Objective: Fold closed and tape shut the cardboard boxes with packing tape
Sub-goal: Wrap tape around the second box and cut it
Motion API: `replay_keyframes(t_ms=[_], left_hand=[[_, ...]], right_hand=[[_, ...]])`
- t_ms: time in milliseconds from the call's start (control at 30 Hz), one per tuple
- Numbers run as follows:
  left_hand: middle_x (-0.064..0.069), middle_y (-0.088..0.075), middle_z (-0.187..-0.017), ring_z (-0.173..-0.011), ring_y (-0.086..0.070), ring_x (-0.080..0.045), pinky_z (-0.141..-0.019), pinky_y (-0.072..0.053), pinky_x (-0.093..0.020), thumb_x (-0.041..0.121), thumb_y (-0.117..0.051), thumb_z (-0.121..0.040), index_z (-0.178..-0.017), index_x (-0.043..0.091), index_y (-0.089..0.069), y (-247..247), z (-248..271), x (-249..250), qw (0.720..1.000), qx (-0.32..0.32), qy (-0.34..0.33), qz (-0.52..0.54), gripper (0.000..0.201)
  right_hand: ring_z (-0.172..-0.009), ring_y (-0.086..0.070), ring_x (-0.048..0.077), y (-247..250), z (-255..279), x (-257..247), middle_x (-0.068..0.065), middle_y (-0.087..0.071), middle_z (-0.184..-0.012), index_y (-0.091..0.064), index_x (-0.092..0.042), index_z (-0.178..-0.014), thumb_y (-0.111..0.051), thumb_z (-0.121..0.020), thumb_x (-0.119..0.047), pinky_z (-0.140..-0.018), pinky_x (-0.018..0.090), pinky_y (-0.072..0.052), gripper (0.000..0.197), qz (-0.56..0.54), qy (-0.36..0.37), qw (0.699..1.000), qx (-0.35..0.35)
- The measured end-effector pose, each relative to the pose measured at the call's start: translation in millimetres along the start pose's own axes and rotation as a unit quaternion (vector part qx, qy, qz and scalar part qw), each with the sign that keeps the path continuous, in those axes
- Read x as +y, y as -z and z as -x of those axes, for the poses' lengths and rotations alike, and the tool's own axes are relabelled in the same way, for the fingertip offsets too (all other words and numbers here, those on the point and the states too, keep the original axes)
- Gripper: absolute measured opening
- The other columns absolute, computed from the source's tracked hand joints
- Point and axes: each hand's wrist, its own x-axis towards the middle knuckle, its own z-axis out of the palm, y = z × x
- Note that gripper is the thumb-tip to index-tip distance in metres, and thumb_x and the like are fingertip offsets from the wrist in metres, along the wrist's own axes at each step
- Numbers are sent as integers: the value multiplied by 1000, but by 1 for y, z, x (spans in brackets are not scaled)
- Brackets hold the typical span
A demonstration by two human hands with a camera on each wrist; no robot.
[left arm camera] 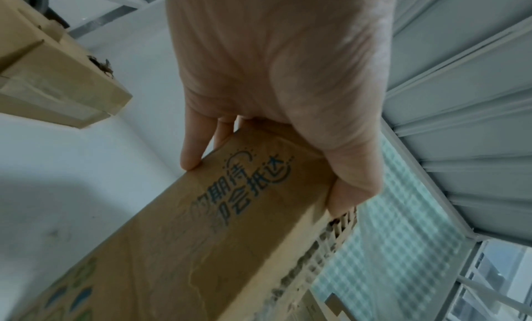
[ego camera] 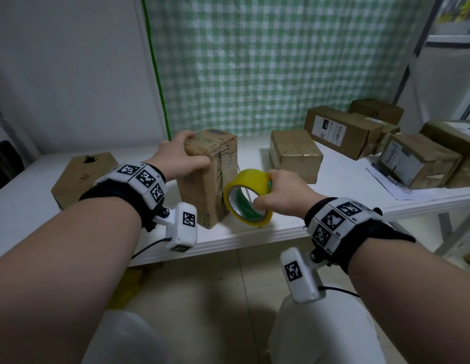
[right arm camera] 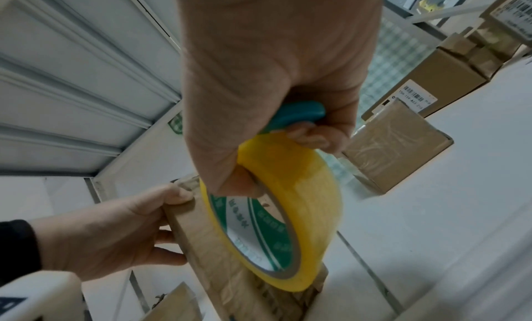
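Observation:
A tall brown cardboard box [ego camera: 205,179] stands on end near the front of the white table [ego camera: 333,195]. My left hand [ego camera: 180,156] grips its upper part, thumb on the near face and fingers over the far edge; the left wrist view shows the box's [left arm camera: 201,246] printed side under that hand [left arm camera: 273,98]. My right hand [ego camera: 278,193] holds a yellow roll of packing tape [ego camera: 251,197] against the box's right side, thumb inside the core. In the right wrist view the roll [right arm camera: 290,212] lies on the box [right arm camera: 201,246], and a teal tool [right arm camera: 296,114] is tucked in the same hand [right arm camera: 273,75].
A flat brown box [ego camera: 81,174] lies on the table at left. Several sealed boxes, one [ego camera: 294,153] close behind the tape, another [ego camera: 341,130] labelled, crowd the right side. A sheet of paper [ego camera: 394,185] lies by them. A checked green curtain [ego camera: 268,61] hangs behind.

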Motion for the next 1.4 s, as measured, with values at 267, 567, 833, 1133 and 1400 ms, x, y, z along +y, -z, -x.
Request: replay_keyframes(t_ms=[267,567,833,1133,1400], left_hand=[[-4,-55,-103,-87,-56,-20,-74,-53,-36,38,-57,-87,-114,27,-55,7,15,7,976,-33,88,198,29],[-8,-63,-79,-80,-63,-26,-76,-57,-42,40,-58,-87,-93,13,-57,8,33,-58,920,-113,245,285,28],[0,-41,-138,-126,-41,-20,-97,-37,-28,34,-79,-72,-141,34,-38,11,21,-74,991,-128,10,43,80],[18,-58,-100,-91,-54,-2,-78,-38,-15,35,-78,-73,-111,33,-54,-14,7,-77,989,-107,-97,-36,45],[4,-56,-121,-110,-53,-15,-98,-43,-35,77,-67,-53,-121,29,-52,-15,3,-80,986,-110,-77,-94,84]], right_hand=[[-68,-53,18,24,-11,-21,-1,-52,-74,-47,-21,-80,-70,-70,-30,-53,31,-42,27,-10,54,994,90],[-71,-51,20,-7,-31,-35,-1,-48,-75,-47,-15,-88,-67,-78,-24,-60,32,-46,25,-76,71,992,76],[-64,-43,8,-38,-50,-60,-3,-44,-74,-44,-14,-90,-67,-79,-22,-50,24,-33,27,-79,94,992,19],[-82,-54,24,-53,-60,-53,8,-58,-93,-50,-8,-102,-69,-76,-21,-60,28,-42,35,-117,67,990,31],[-85,-54,23,-39,-56,-55,3,-54,-94,-53,-17,-116,-65,-78,-16,-67,29,-44,40,-106,94,986,91]])
